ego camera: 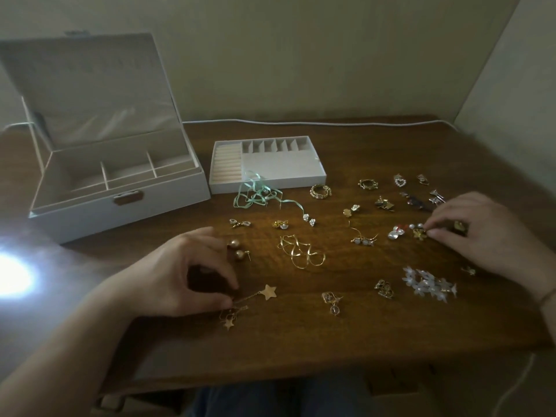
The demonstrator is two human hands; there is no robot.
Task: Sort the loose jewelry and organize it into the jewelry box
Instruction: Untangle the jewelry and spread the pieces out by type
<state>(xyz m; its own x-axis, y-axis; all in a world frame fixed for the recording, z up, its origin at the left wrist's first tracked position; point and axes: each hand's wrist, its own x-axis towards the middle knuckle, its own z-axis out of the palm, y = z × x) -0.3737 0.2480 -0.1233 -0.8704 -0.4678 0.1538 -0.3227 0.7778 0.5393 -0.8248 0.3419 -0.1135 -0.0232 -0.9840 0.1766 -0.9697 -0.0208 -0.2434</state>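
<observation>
— Hands doing what? And the jewelry box [120, 188]?

— Sitting open, lid up, its tray [267, 167] lying just right of it. Left hand [183, 272] is pinching a star earring [264, 291] (in front of the box); right hand [481, 233] is pinching a pearl piece [416, 226], far right.

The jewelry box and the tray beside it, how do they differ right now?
The jewelry box is deep, with a raised lid and a few wide compartments; the tray is shallow and lidless, with ring rolls and a row of narrow slots. The box carries a front clasp; the tray shows none. A green ribbon drapes over the tray's front edge, not the box. Both are white, on the table, and look empty.
</observation>
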